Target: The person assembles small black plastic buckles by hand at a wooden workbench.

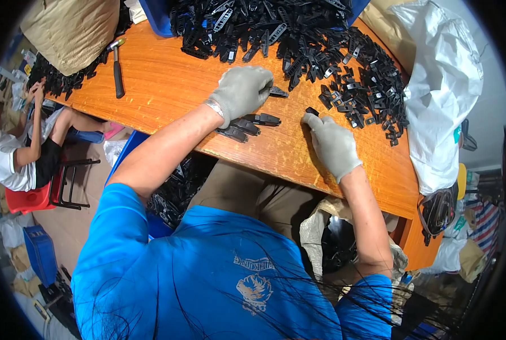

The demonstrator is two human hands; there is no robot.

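My left hand (242, 93), in a grey glove, is closed over the wooden table (173, 85). From its fingers juts the tip of a long black plastic piece (279, 92). Beside that wrist, several black plastic pieces (262, 119) lie in a row near the table's front edge. My right hand (332, 144), gloved alike, pinches a small black plastic piece (312, 111) between thumb and fingertips, low over the wood. The gap between my two hands is short, and the pieces they hold do not touch. Fingers partly hide both held pieces.
A large heap of long black pieces (230, 28) spills from a blue bin (158, 17) at the back. Smaller black pieces (372, 85) are piled at right, beside a white sack (445, 85). A hammer (117, 68) lies at left. Beyond it a person (23, 153) sits on a red chair.
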